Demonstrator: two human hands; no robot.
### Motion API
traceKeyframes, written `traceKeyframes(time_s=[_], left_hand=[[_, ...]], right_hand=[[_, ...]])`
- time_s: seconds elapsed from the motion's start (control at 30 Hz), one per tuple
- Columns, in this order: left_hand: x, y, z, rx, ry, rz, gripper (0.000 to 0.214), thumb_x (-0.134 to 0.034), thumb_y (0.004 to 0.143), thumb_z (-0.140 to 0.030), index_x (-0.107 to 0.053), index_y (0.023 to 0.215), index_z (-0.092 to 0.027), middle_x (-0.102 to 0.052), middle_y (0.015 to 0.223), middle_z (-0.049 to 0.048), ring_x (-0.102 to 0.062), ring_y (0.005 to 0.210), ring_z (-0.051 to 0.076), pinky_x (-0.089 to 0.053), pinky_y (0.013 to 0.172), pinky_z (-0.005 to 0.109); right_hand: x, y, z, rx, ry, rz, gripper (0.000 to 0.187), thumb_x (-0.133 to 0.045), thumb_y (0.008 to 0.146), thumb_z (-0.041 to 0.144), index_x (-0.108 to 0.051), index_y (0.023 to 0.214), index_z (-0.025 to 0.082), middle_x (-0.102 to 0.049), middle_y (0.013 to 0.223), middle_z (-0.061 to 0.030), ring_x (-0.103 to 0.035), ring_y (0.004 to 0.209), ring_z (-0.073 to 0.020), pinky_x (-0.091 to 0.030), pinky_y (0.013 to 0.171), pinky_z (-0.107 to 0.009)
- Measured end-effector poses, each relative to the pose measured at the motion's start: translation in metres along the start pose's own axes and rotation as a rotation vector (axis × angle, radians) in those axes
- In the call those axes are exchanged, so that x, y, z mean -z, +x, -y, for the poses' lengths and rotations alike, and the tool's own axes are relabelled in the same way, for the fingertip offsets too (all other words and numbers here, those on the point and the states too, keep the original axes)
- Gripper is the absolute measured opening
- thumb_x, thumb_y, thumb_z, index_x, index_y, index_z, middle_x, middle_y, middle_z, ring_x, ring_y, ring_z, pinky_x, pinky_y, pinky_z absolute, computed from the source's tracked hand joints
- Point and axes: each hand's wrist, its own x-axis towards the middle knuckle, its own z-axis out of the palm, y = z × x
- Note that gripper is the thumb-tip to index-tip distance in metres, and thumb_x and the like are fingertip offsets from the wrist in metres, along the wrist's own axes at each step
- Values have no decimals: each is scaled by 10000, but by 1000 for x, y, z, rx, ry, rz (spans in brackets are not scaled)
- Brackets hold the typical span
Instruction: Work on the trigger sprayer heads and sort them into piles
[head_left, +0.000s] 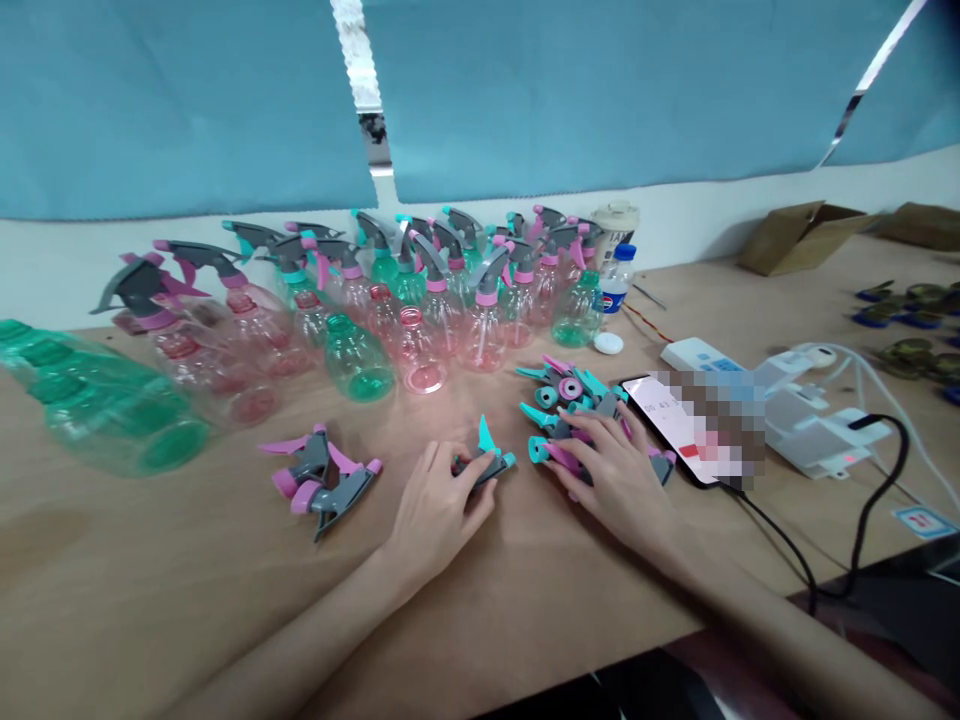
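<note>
My left hand [433, 505] is closed around a grey spray trigger head [491, 465] with a teal trigger and nozzle, just above the tabletop. Part of that head is hidden by my fingers. My right hand [621, 485] lies over a pile of spray trigger heads [559, 390] in grey, pink and teal, its fingers apart and touching the heads beneath. To the left of my left hand, a few pink and grey spray heads [330, 490] lie together on the table.
Behind my hands stand several pink and green spray bottles [424, 355], many with heads fitted. Green bottles [150, 440] lie at the left. A phone [664, 420], a white power strip [705, 360] with cables, a Pepsi bottle [616, 280] and a cardboard box [795, 235] occupy the right.
</note>
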Motion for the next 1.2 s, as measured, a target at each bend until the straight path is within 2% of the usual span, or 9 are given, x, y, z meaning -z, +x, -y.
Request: traceKeyframes(time_s=[0.1,0.17,0.23,0.33,0.43,0.6,0.87,1.07,1.2], left_hand=[[6,-1,4,-4,-67,-41,252,-524,890,-215,-607,1127,-189,-531,1113,117,-486,986,255,-474,822,420],[9,-3,8,1,-104,5,292,-517,900,-224,-573,1185,-199,-487,1245,120,-463,1092,275,-452,899,455],[12,-5,13,7,-143,84,335,-468,923,-205,-522,1254,-209,-471,1287,115,-449,1152,274,-437,945,468],[14,-11,21,-4,-186,170,421,-382,920,-103,-459,1315,-225,-465,1299,104,-439,1197,257,-433,972,466],[13,-17,27,-20,-188,163,472,-395,879,-50,-459,1313,-223,-483,1272,100,-469,1163,251,-456,945,454],[12,-23,32,1,-168,82,377,-463,899,-109,-502,1256,-224,-547,1170,85,-519,1073,245,-479,895,445],[15,-23,32,85,-284,71,259,-522,907,-161,-539,1155,-235,-558,1122,50,-523,1058,220,-457,912,412],[19,-22,29,196,-329,36,226,-555,884,-168,-557,1099,-240,-543,1084,36,-545,1037,216,-458,906,395],[20,-21,28,196,-348,41,247,-563,882,-189,-540,1122,-240,-514,1170,50,-508,1120,221,-424,967,402]], right_hand=[[6,0,5,-23,58,-71,140,-568,894,293,-659,854,195,-706,987,-50,-617,996,-236,-192,1086,-549],[13,0,8,-46,87,-95,150,-594,880,327,-647,819,200,-715,888,-22,-633,942,-225,-180,1080,-546],[20,0,11,-69,94,-84,171,-617,860,358,-639,790,204,-711,849,-14,-635,901,-223,-188,1069,-544],[27,0,19,-98,118,11,169,-623,852,358,-635,768,213,-701,790,2,-623,843,-217,-237,1035,-532],[25,0,28,-80,119,147,109,-637,843,324,-648,813,220,-702,794,2,-602,856,-232,-269,1006,-533],[16,-3,34,-14,71,262,105,-665,823,324,-668,874,232,-709,867,-4,-581,912,-262,-158,1056,-590],[7,-7,12,-35,22,207,203,-609,850,418,-670,918,237,-705,898,-17,-594,931,-264,-128,1055,-601],[7,1,4,-5,68,119,197,-566,886,405,-653,935,236,-697,896,-11,-613,904,-227,-184,1049,-530],[-2,8,5,-26,34,31,243,-554,891,409,-626,1010,209,-684,993,-50,-615,960,-238,-202,1057,-507]])
